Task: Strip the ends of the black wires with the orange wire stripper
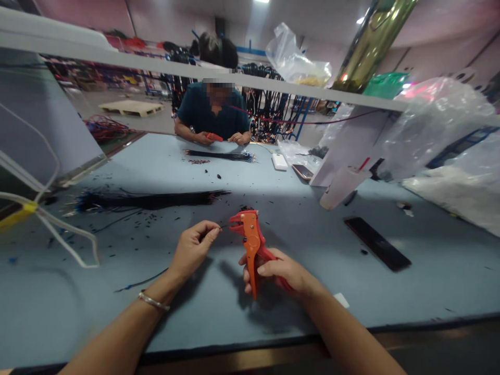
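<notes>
My left hand (195, 247) pinches a thin black wire (223, 226) just left of the tool's jaws; the wire's other end trails out below the wrist, with a blue bit near its tip. Wrapped round the handles of an orange and red wire stripper (252, 237) is my right hand (283, 271). The stripper stands upright, its jaws pointing left towards the wire. Whether the wire tip touches the jaws I cannot tell. Behind my left hand a long bundle of black wires (156, 200) lies across the table (219, 333).
Across the table a person (213, 112) holds a red tool (214, 137) near a second wire bundle (221, 155). A black phone (377, 244) and a cup (341, 187) are at right. A white cable loop (91, 245) hangs at left. Small black scraps dot the table.
</notes>
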The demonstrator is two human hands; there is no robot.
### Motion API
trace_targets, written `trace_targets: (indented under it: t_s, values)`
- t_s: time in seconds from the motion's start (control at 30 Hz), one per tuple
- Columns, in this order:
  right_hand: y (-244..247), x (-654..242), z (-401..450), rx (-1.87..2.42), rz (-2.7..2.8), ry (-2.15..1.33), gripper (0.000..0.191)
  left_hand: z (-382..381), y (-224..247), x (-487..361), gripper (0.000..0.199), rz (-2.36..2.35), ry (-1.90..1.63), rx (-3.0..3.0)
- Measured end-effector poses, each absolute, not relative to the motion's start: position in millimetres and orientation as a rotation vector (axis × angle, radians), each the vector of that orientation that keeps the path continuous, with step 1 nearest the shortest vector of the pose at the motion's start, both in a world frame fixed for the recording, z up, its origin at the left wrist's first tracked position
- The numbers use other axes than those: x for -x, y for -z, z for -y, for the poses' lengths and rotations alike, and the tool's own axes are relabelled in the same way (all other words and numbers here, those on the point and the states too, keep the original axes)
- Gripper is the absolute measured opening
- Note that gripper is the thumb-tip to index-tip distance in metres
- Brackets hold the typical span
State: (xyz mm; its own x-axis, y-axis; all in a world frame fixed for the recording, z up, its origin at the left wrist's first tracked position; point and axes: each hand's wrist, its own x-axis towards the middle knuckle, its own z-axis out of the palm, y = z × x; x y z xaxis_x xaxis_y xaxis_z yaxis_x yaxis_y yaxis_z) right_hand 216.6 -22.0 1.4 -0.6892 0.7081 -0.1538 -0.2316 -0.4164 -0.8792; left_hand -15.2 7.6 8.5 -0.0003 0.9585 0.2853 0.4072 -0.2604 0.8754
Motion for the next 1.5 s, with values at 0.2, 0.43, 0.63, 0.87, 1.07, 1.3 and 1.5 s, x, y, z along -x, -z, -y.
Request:
trace_targets:
  t_s: [0.2, 0.43, 0.63, 0.87, 1.07, 1.3, 1.5]
  values:
    - [-1, -215, 24, 0.636, 1.144, -2.219, 0.035, -6, -13, 18, 0.026, -1.42, -1.242, -1.779]
    - [2, -212, 25, 0.612, 1.134, -2.251, 0.034, -5, -12, 17, 0.024, -1.37, -1.237, -1.858]
    - [5, -211, 24, 0.667, 1.168, -2.258, 0.033, -6, -11, 17, 0.024, -1.345, -1.206, -1.902]
    - [4, -210, 26, 0.705, 1.177, -2.234, 0.035, -3, -16, 16, 0.025, -1.302, -1.137, -1.919]
    - [6, -208, 27, 0.703, 1.178, -2.192, 0.035, -3, -16, 16, 0.024, -1.265, -1.154, -1.903]
    - [6, -206, 28, 0.679, 1.246, -2.121, 0.035, 0, -16, 15, 0.022, -1.264, -1.227, -1.93]
    - [8, -203, 29, 0.645, 1.316, -2.073, 0.037, 3, -19, 14, 0.02, -1.238, -1.291, -1.962]
